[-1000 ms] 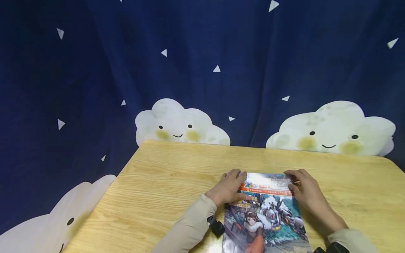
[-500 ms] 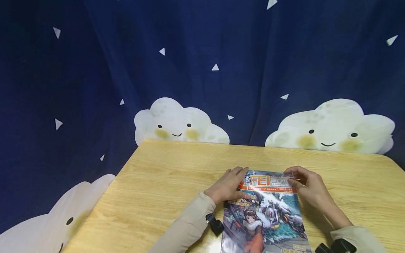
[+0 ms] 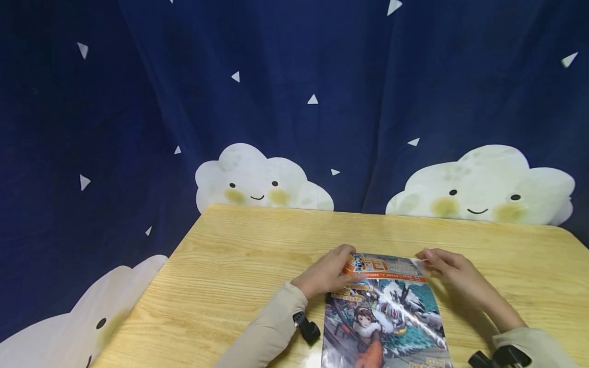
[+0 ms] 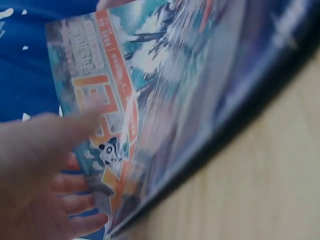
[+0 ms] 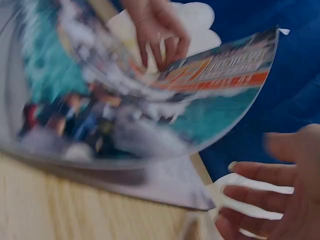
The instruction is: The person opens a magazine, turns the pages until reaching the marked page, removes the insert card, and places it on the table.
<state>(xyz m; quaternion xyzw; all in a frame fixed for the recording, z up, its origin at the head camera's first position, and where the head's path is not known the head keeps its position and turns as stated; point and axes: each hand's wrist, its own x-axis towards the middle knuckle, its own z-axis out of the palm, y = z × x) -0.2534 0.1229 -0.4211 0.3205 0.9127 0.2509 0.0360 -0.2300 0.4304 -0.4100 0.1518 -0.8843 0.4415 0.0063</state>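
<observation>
Beige-sleeved right hand [image 3: 462, 278] has shifted slightly rightward beside the magazine [image 3: 386, 314].

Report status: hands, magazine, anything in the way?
Left hand at magazine, upper-left corner. Right hand by upper-right corner, fingers spread. Magazine's front bent upward there in right wrist view. No obstacle seen.

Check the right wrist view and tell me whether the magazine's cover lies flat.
No: the cover curves upward, its edge raised above the pale page beneath.
</observation>
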